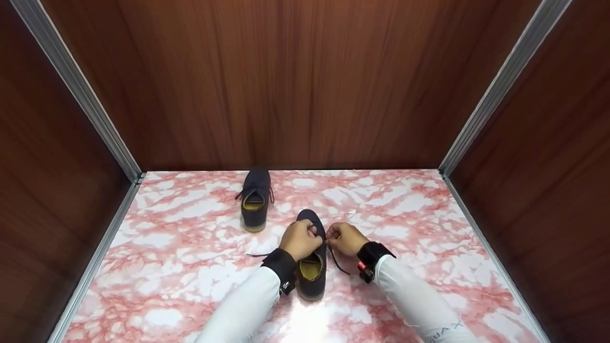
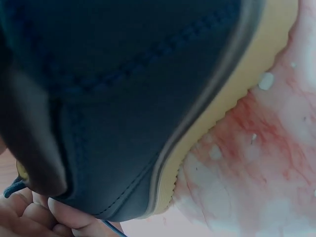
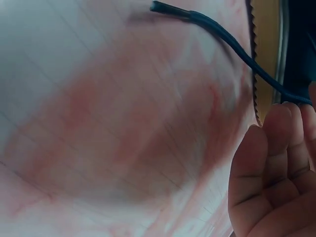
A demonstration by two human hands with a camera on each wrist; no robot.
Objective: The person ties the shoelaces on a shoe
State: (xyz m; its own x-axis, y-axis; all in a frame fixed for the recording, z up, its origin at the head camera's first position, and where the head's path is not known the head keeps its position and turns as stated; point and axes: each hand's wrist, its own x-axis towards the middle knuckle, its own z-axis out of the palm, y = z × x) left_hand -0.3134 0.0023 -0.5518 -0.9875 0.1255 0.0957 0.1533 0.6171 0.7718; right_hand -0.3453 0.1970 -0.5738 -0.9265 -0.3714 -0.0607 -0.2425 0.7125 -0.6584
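Observation:
A dark blue lace-up shoe with a yellow insole lies toe-away on the floor panel. My left hand is over its lacing, fingers curled and pinching the shoelace; the hand itself hides most of the lacing. At the shoe's right side my right hand pinches the lace between thumb and fingers. A loose lace end trails from those fingertips in the right wrist view. Another lace end pokes out left of my left wrist. The left wrist view is filled by the shoe's side and its tan sole.
A matching shoe stands farther back to the left, its laces hanging at both sides. The pink-and-white marbled surface is bounded by brown wood-grain panels at the back and sides, with metal strips at the corners.

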